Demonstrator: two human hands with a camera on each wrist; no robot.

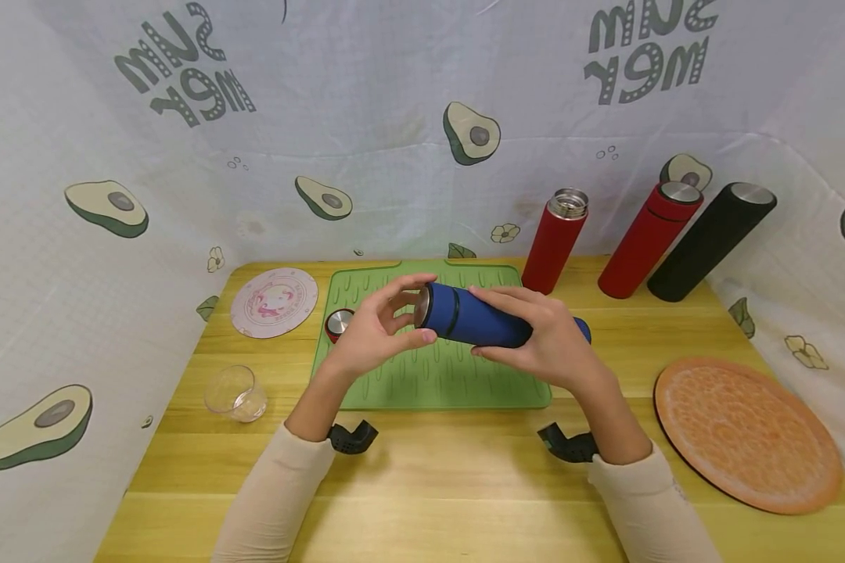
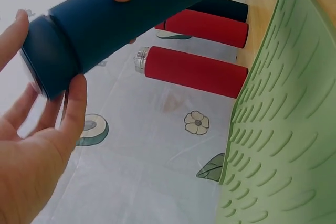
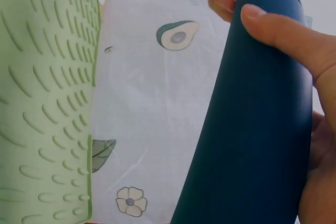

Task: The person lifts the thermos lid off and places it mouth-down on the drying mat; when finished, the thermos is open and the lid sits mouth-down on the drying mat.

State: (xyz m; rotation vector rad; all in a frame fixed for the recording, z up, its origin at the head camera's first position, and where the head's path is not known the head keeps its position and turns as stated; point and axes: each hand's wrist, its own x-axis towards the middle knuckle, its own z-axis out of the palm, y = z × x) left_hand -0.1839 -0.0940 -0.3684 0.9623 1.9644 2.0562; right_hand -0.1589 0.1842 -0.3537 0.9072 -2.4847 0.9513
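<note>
A blue thermos flask is held tilted above the green mat, its lid pointing left. My right hand grips the flask's body, with the thumb along the near side in the right wrist view. At the other end my left hand holds the lid between thumb and fingers. The lid sits on the flask, with a dark ring at the seam. Part of the body is hidden behind the right hand.
On the green mat lies a red lid. An open red flask, a lidded red flask and a black flask stand behind. A glass, a pink round mat and an orange round mat flank the work area.
</note>
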